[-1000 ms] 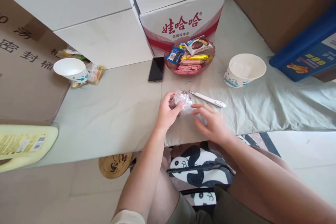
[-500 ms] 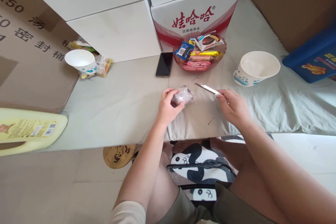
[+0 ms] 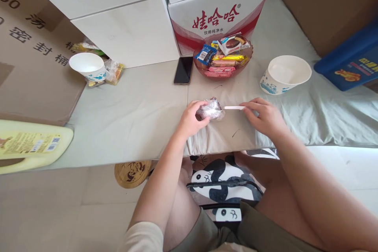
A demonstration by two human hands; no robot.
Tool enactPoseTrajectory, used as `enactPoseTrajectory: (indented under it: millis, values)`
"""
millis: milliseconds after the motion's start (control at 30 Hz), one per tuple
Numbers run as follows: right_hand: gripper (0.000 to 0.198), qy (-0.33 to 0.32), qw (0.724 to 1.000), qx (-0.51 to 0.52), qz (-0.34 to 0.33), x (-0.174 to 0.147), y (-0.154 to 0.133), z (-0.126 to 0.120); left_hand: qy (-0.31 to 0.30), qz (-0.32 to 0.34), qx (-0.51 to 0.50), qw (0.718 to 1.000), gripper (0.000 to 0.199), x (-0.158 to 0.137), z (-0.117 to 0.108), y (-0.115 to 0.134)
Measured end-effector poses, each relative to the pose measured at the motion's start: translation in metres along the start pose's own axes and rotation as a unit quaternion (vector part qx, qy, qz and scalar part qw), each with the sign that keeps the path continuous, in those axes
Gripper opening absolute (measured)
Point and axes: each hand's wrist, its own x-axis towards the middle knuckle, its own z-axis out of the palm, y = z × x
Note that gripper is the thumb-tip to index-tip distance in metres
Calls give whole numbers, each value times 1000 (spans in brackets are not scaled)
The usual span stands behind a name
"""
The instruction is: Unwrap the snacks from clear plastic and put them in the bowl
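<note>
My left hand (image 3: 193,119) is closed around a small dark reddish item in clear plastic wrap (image 3: 212,111), low over the cloth-covered surface; its exact kind I cannot make out. Between thumb and fingers, my right hand (image 3: 262,116) grips a slim white utility knife (image 3: 234,107). The knife points left, and its tip meets the right side of the wrapped item. Whether the blade has gone through the plastic is too small to tell.
Behind my hands are a phone (image 3: 183,71) and a reddish glass bowl (image 3: 203,71) of packaged snacks. Paper buckets stand at right (image 3: 274,82) and left (image 3: 96,71). A yellow jug (image 3: 63,138) and a blue container (image 3: 342,71) flank the surface; cartons (image 3: 183,23) rise behind.
My right hand has turned the knife level and brought its tip to the wrapped item. My left hand has shifted slightly right with the item.
</note>
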Motion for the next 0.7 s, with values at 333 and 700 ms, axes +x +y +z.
enactPoseTrajectory:
  millis: [333,700]
  values:
    - [34,91,995,-45,11,-3,-8,6,113,-35,4,993,23,4,-2,-6]
    - [45,-16,982,128,-136,-5,-45,25,126,-227,-568,781,15,5,-7,25]
